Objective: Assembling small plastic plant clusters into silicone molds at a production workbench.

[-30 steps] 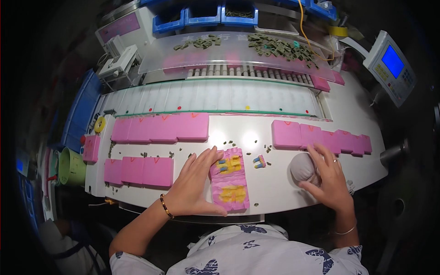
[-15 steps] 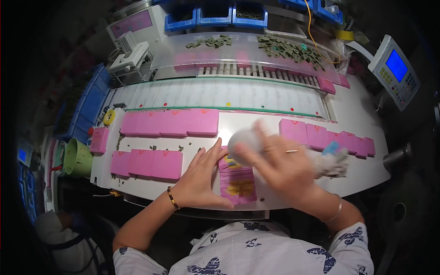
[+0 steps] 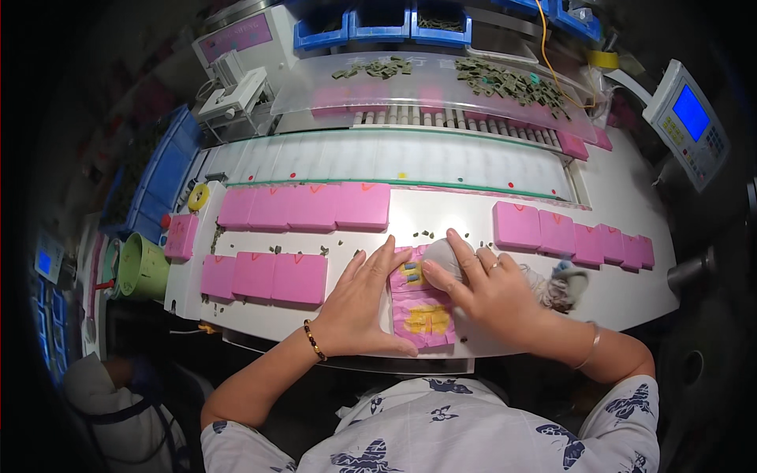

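Note:
A flat pink piece (image 3: 400,303) with yellow and bluish patches lies on the white worktop in front of me. My left hand (image 3: 359,307) is flat along its left side, thumb at the lower edge, fingers stretched out and spread. In my right hand (image 3: 497,299) is a rounded grey-white cloth pad (image 3: 449,256). Its bunched cloth tail (image 3: 564,288) sticks out to the right, beyond my knuckles. The pad rests over the piece's upper right part and hides it. Small dark green chips (image 3: 426,234) lie just past the pad.
Pink blocks (image 3: 300,207) stand in two rows to the left, with more pink blocks (image 3: 516,226) to the right. A white segmented channel (image 3: 378,162) crosses behind. Green chips (image 3: 516,85) lie on a clear shelf. A screen panel (image 3: 686,118) and green bin (image 3: 143,268) flank the bench.
My right hand and the pad have shifted slightly right, uncovering more of the piece's upper patch. Its motion blur has gone. My left hand stays beside the piece; the whole view has shifted slightly.

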Demonstrator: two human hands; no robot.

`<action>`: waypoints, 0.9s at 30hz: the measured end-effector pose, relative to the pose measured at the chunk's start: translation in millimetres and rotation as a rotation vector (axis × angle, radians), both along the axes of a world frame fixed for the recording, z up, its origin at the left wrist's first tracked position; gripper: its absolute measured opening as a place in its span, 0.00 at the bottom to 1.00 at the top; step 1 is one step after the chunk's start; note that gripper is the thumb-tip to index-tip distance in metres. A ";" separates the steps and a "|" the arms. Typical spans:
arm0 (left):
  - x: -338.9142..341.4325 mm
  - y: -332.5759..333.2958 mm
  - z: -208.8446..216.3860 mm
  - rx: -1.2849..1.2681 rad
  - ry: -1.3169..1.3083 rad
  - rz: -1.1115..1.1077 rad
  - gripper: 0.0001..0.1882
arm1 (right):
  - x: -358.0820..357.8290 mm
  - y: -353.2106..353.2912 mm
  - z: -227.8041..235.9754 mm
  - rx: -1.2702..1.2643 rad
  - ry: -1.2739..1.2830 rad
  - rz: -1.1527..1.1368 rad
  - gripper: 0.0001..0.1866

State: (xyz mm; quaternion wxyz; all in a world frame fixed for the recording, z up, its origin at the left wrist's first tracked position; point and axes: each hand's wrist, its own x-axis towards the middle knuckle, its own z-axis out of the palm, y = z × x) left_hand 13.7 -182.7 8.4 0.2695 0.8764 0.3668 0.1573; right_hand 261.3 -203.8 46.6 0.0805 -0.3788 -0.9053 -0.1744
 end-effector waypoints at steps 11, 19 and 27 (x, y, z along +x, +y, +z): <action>0.1 -3.9 -3.0 0.014 0.043 0.016 0.79 | -24.8 0.1 0.0 0.071 0.048 0.079 0.28; -1.8 -8.4 2.4 0.035 0.141 0.049 0.78 | -21.1 -15.2 59.2 -0.013 0.335 0.106 0.32; 2.7 -7.6 2.7 0.023 0.012 0.034 0.76 | 4.6 -29.7 35.5 -0.288 0.162 0.164 0.26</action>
